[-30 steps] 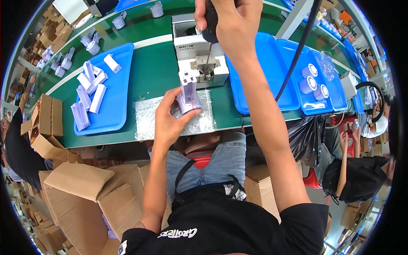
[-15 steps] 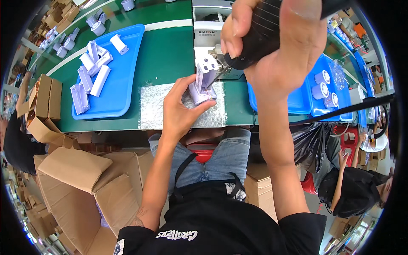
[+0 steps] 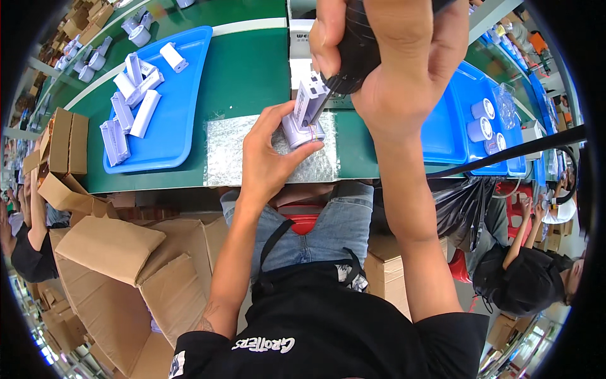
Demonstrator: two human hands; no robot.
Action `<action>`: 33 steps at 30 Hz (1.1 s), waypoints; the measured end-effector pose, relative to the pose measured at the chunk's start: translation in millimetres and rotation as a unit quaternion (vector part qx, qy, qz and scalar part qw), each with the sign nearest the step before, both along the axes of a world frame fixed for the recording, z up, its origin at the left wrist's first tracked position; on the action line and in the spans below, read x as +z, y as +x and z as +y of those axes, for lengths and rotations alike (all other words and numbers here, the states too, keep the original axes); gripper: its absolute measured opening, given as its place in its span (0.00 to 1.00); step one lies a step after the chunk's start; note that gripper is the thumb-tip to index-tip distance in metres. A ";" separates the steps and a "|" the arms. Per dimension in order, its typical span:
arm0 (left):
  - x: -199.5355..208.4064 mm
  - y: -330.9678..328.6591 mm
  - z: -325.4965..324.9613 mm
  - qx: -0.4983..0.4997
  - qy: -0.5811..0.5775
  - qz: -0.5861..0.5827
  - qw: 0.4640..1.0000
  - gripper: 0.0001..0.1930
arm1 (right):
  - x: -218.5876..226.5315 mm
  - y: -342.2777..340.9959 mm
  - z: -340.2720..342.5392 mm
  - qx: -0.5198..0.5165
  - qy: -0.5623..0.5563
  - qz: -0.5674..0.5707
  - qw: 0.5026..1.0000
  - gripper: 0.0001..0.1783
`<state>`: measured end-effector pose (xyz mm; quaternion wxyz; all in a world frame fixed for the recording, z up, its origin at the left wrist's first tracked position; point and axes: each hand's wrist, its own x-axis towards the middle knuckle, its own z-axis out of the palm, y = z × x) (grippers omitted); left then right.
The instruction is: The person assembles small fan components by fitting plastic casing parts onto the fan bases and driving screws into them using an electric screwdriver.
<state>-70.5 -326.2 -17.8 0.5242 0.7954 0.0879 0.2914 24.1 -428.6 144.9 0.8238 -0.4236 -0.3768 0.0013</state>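
My left hand point(image 3: 265, 158) grips the round base of a lilac plastic housing point(image 3: 292, 131), thumb on the near side and fingers on the far side. The housing's tall hollow column stands up from that base, tilted a little. A thin coloured wire shows at the base. High on the right, my right hand point(image 3: 404, 88) is wrapped round a black electric screwdriver point(image 3: 358, 54). Its bit slants down to the foot of the column, where the tip is hard to make out. Beneath lies a silvery, plastic-covered work mat point(image 3: 230, 155) on the green table point(image 3: 243, 82).
At left, a blue tray point(image 3: 180, 148) holds several lilac column parts point(image 3: 145, 114). Blue trays point(image 3: 451, 123) at right carry lilac round bases point(image 3: 480, 129). A black cable point(image 3: 517, 155) crosses the right side. An open cardboard box point(image 3: 104, 284) stands below left. Other people work at both sides.
The screwdriver and my right hand have moved left and slightly upward in view, with the bit now closer to the column. My left hand keeps its hold on the housing, which tilts slightly more.
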 end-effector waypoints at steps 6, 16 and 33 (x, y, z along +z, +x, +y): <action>-1.6 0.4 -3.7 -0.010 0.015 0.011 1.000 0.34 | 5.4 -3.8 -0.4 -0.016 0.004 -0.019 1.000 0.31; 1.5 1.8 -11.4 -0.044 -0.012 0.008 0.999 0.34 | 34.1 49.9 -22.3 -0.076 0.085 -0.120 0.986 0.14; -8.2 5.2 -10.9 -0.056 -0.103 -0.018 0.993 0.36 | 16.6 47.0 -6.3 -0.042 0.024 -0.110 0.993 0.15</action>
